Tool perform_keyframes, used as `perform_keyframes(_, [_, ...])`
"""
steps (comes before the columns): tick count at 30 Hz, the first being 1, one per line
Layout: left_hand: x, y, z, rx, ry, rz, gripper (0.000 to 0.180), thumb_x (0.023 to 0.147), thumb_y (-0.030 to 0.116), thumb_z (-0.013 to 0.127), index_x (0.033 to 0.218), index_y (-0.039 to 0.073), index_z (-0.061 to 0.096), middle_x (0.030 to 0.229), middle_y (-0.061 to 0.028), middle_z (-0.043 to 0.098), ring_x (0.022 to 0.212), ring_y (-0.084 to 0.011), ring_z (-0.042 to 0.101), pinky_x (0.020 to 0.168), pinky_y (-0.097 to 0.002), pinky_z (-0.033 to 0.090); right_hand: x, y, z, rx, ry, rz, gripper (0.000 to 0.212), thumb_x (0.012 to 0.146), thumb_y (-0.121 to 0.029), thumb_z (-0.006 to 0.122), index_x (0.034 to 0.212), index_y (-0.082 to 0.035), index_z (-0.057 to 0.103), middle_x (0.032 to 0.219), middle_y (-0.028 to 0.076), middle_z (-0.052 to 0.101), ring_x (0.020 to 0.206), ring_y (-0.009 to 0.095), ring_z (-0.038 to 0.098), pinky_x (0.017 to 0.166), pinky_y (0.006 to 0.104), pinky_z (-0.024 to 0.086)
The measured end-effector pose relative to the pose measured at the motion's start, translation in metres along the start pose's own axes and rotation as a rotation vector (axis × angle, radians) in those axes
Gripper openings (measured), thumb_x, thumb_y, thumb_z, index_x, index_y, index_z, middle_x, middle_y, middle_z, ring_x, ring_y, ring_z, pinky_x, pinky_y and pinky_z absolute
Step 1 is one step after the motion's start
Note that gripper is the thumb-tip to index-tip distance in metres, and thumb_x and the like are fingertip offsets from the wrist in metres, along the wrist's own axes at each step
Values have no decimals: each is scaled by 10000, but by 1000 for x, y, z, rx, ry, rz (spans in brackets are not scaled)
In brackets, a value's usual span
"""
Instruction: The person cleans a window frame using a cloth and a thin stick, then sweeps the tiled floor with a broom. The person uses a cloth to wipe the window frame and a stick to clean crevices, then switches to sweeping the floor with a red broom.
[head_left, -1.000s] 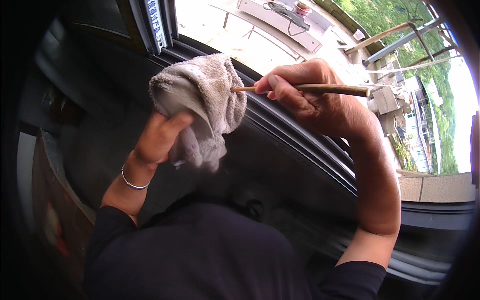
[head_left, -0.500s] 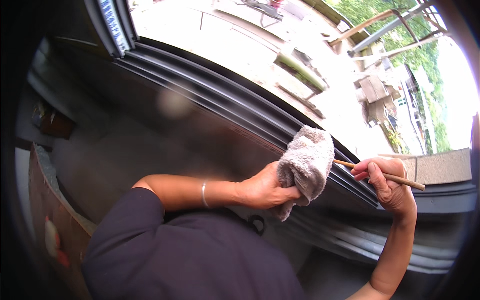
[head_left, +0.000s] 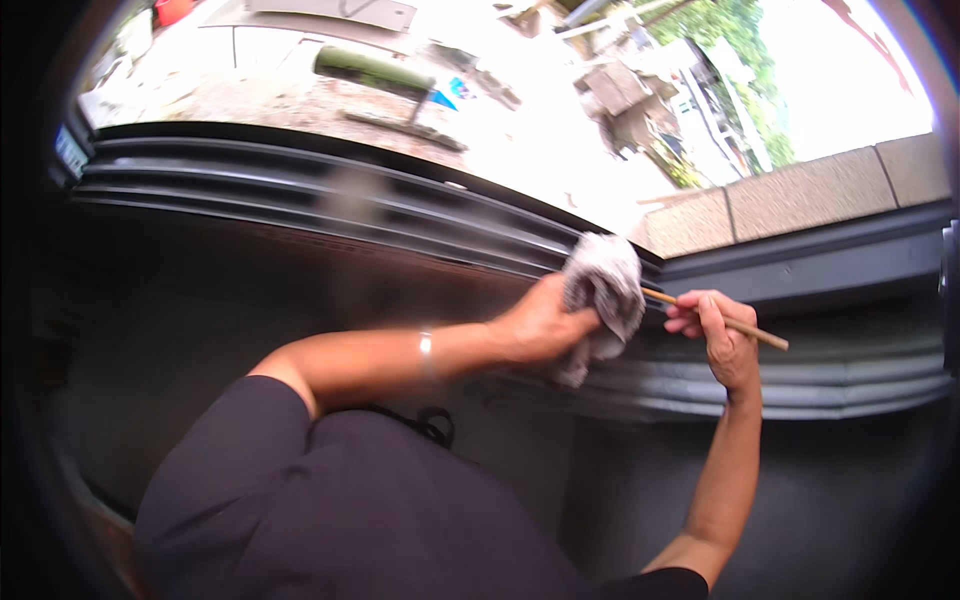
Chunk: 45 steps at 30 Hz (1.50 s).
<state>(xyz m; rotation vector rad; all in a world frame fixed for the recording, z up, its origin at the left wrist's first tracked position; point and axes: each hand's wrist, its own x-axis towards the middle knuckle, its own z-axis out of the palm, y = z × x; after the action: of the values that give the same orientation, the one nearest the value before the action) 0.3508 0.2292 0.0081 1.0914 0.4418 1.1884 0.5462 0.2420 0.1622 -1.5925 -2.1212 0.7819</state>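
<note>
My left hand [head_left: 545, 320] is closed round a bunched grey-white cloth [head_left: 605, 285], whose lower end hangs below the fingers. In my right hand [head_left: 720, 330] a thin wooden stick [head_left: 757, 333] is pinched between thumb and fingers. The stick's far end runs left to the cloth, and its tip is hidden there. Both hands are over the right end of a dark metal window track [head_left: 330, 195] with several parallel grooves. Whether the cloth touches the track cannot be made out.
A dark frame piece [head_left: 800, 262] meets the track at the right, with a tan tiled ledge [head_left: 810, 200] beyond it. Outside lie a green cylinder [head_left: 370, 70] and stacked boxes [head_left: 620, 95]. Grey ridged pipes or mouldings [head_left: 800, 390] run below my right hand.
The view has swung right, so the track's right corner and the tiled ledge show more. Both hands keep their hold on the cloth and the stick, now nearer that corner.
</note>
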Motion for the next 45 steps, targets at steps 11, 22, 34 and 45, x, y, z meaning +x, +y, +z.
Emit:
perform_keyframes(11, [-33,114,-64,243,-99,-172,250,885,113,571,1107,0,592,969,-71,653,881,-127,610,760,-261,504,-4,15,43,649,85,-253,364,958,-212,384,931,77,604,803,203,660,667,265,675,570,312,551])
perform_keyframes(22, [-57,123,-35,1441,-372,551,367,692,145,641,1059,146,614,1232,-179,447,959,-326,519,744,-397,481,6,25,161,956,434,-404,288,888,-87,534,1137,57,546,1127,154,590,1013,232,583,884,354,482])
perform_keyframes(34, [-91,61,-42,928,54,519,446,631,146,760,1061,118,644,1221,-243,481,1005,-391,548,825,-417,486,5,2,97,823,140,-212,329,961,-187,399,897,70,595,866,169,644,753,214,634,724,343,531])
perform_keyframes(45, [-112,54,-75,821,164,524,408,684,175,727,1075,112,627,1208,-215,490,1007,-361,558,700,-388,521,44,-56,79,496,-166,-116,355,973,-193,380,915,80,601,783,205,662,670,252,679,586,285,558])
